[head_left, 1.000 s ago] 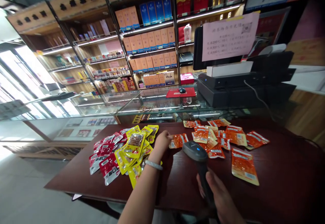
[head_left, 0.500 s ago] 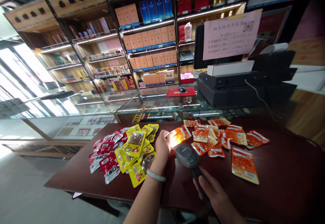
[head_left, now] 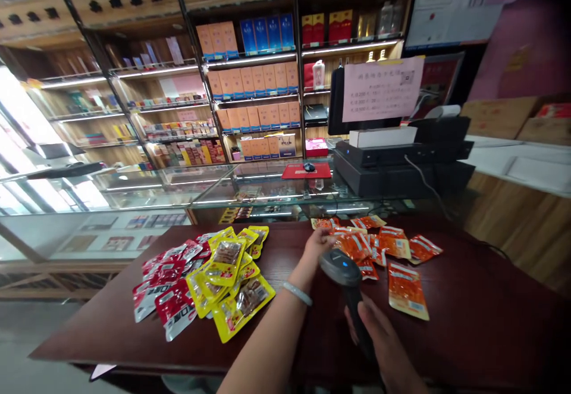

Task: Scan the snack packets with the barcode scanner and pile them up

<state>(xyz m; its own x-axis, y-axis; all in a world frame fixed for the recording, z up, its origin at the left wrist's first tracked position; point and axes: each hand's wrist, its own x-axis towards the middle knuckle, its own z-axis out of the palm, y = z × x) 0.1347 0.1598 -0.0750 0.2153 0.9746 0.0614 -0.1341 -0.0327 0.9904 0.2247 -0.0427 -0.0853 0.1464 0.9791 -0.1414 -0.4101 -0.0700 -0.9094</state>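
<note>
My right hand is wrapped round the handle of a dark barcode scanner, whose head shows a small blue light and tilts toward the orange packets. My left hand, with a pale bangle at the wrist, reaches to the left side of the orange pile. Its fingers are closed at the edge of an orange snack packet lying over others; the scanner head hides part of the pile. One orange packet lies apart, nearer me on the right. Yellow snack packets are heaped left of my left arm.
Red-and-white packets lie beyond the yellow heap at the left of the dark red table. Behind stand a glass counter, a red mat with a mouse, a black cash drawer, a signed monitor and shelves of boxes.
My left hand has moved right and away, carrying an orange packet from in front of the scanner to the orange pile. The scanner's bright light on the packet is gone. The view has shifted.
</note>
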